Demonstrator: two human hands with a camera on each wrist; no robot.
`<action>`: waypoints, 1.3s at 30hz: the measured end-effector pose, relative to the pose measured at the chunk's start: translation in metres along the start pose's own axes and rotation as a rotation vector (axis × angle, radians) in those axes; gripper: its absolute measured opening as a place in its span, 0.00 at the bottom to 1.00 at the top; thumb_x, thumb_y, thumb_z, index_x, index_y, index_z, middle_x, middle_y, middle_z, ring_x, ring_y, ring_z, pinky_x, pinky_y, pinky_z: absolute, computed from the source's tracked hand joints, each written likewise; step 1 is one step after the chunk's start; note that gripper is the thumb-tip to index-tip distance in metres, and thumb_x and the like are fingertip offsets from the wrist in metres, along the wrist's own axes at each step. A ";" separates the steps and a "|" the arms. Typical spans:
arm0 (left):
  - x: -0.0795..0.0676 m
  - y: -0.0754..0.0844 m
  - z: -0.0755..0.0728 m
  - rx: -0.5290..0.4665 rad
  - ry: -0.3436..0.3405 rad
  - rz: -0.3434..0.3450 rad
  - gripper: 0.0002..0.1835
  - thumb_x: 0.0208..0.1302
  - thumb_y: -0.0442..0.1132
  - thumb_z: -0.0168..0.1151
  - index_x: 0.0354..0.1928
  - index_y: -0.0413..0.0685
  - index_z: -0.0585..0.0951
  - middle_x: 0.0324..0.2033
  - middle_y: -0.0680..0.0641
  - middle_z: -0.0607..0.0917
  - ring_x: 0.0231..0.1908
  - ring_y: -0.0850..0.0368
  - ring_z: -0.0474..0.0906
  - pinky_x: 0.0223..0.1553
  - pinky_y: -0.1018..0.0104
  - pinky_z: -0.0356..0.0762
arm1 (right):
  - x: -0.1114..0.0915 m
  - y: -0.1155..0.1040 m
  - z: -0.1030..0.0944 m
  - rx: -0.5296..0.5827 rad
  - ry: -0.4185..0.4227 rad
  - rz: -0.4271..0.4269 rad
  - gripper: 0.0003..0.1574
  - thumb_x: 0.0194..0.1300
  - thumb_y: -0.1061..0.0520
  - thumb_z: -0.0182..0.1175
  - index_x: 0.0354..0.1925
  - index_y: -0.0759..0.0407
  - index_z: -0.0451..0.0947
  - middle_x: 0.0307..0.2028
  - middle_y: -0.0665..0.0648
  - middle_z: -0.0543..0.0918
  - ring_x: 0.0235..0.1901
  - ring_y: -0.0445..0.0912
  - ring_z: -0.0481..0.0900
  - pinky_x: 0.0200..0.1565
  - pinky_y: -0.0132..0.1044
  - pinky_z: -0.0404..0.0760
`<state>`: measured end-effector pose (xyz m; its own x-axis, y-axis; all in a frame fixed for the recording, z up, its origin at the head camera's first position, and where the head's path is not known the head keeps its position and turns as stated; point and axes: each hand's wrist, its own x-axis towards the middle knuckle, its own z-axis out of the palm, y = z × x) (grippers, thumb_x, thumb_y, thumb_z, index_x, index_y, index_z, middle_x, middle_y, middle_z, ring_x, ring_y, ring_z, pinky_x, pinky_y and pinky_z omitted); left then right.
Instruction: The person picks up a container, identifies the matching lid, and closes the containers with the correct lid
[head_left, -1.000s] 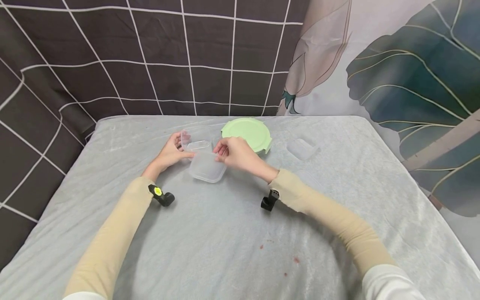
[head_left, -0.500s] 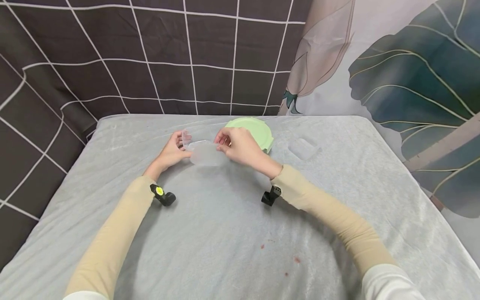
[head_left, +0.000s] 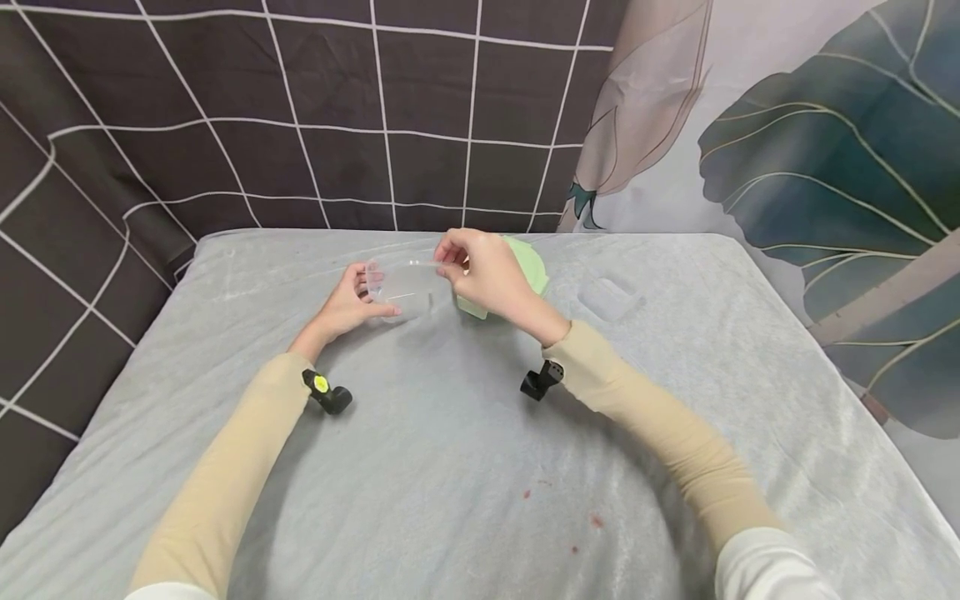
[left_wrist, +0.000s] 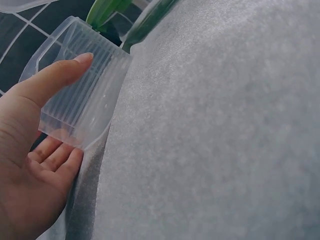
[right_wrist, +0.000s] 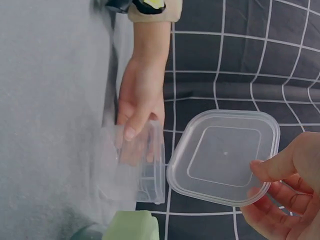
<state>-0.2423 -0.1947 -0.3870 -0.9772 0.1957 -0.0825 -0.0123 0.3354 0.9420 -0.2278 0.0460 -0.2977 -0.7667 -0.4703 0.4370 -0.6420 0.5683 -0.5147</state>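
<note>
My left hand (head_left: 351,302) holds a clear plastic food container (left_wrist: 82,87) at the far side of the table, thumb on one side and fingers on the other. The container's ribbed wall shows in the left wrist view. My right hand (head_left: 486,271) pinches a translucent, round-cornered square lid (right_wrist: 225,152) by its edge, thumb on top and fingers beneath. The lid is apart from the container and raised above it. In the head view it is seen almost edge-on and is hard to make out.
A round box with a green clip lid (head_left: 532,265) stands just behind my right hand, partly hidden. Another clear plastic piece (head_left: 611,298) lies to the right on the grey cloth-covered table (head_left: 420,467). A dark gridded curtain (head_left: 315,100) hangs behind the table's far edge.
My right hand has lifted the lid up and away from me, from in front of the container to above it. The left hand has barely moved and keeps its hold.
</note>
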 end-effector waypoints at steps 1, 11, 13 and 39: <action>-0.002 0.003 0.000 -0.004 -0.001 -0.005 0.50 0.52 0.30 0.70 0.70 0.34 0.47 0.67 0.31 0.60 0.69 0.39 0.57 0.72 0.50 0.55 | 0.001 0.000 0.000 0.005 0.011 -0.003 0.03 0.58 0.65 0.63 0.31 0.59 0.80 0.29 0.54 0.84 0.30 0.43 0.79 0.38 0.34 0.82; 0.011 -0.019 -0.003 0.016 0.031 0.013 0.50 0.50 0.32 0.73 0.69 0.36 0.50 0.65 0.34 0.64 0.67 0.43 0.62 0.72 0.54 0.58 | 0.013 0.003 0.013 -0.136 0.095 -0.122 0.04 0.56 0.64 0.61 0.31 0.56 0.81 0.31 0.52 0.84 0.36 0.44 0.80 0.42 0.33 0.78; 0.011 -0.019 -0.003 0.019 0.032 0.017 0.49 0.50 0.32 0.73 0.68 0.35 0.50 0.65 0.35 0.66 0.66 0.43 0.63 0.72 0.55 0.59 | 0.014 0.004 0.018 -0.170 0.098 -0.158 0.05 0.55 0.64 0.61 0.32 0.56 0.81 0.31 0.52 0.84 0.37 0.45 0.80 0.43 0.34 0.78; 0.012 -0.018 -0.004 0.064 0.025 -0.011 0.48 0.51 0.32 0.72 0.67 0.35 0.50 0.62 0.34 0.67 0.61 0.45 0.68 0.64 0.57 0.70 | 0.010 0.021 0.074 -0.574 0.073 -0.413 0.06 0.55 0.65 0.61 0.30 0.55 0.80 0.31 0.51 0.83 0.35 0.46 0.79 0.31 0.34 0.81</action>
<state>-0.2548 -0.2021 -0.4033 -0.9821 0.1690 -0.0835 -0.0100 0.3956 0.9184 -0.2496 0.0039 -0.3587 -0.4459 -0.6894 0.5709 -0.7603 0.6283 0.1649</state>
